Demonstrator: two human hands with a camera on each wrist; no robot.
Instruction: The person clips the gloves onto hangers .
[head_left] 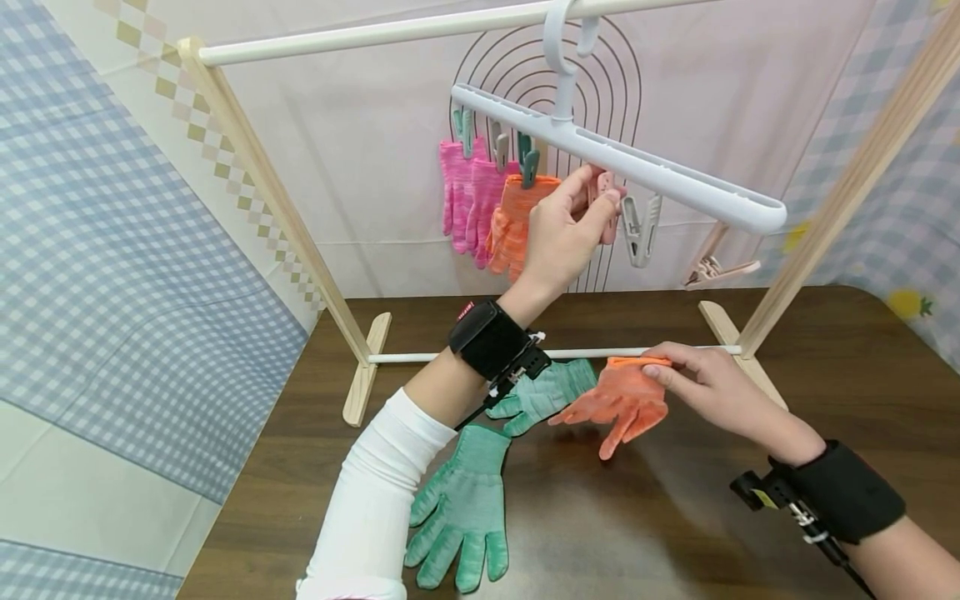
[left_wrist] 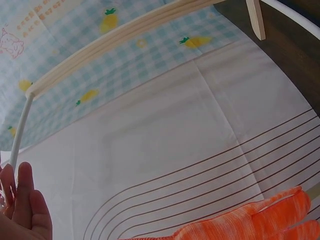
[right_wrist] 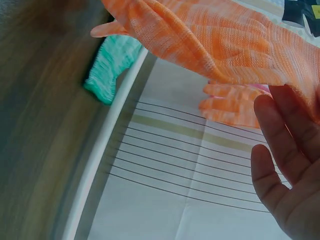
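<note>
My left hand (head_left: 562, 229) pinches a pink clothespin (head_left: 608, 208) that hangs from the pale blue hanger (head_left: 675, 187). Below and to the right, my right hand (head_left: 720, 387) grips an orange glove (head_left: 626, 396) by its cuff, fingers of the glove drooping. In the right wrist view the orange glove (right_wrist: 200, 40) stretches above my fingers. Another orange glove (head_left: 517, 221) hangs from a dark green clothespin (head_left: 528, 160), just left of my left hand. Two pink gloves (head_left: 472, 196) hang farther left. A grey clothespin (head_left: 641, 232) dangles right of my left hand.
Two green gloves lie on the brown table (head_left: 600, 525): one green glove (head_left: 468, 508) in front, one green glove (head_left: 551, 392) behind, partly covered. A wooden rack with a white top bar (head_left: 375, 35) carries the hanger. A beige clothespin (head_left: 716, 268) hangs at the hanger's right end.
</note>
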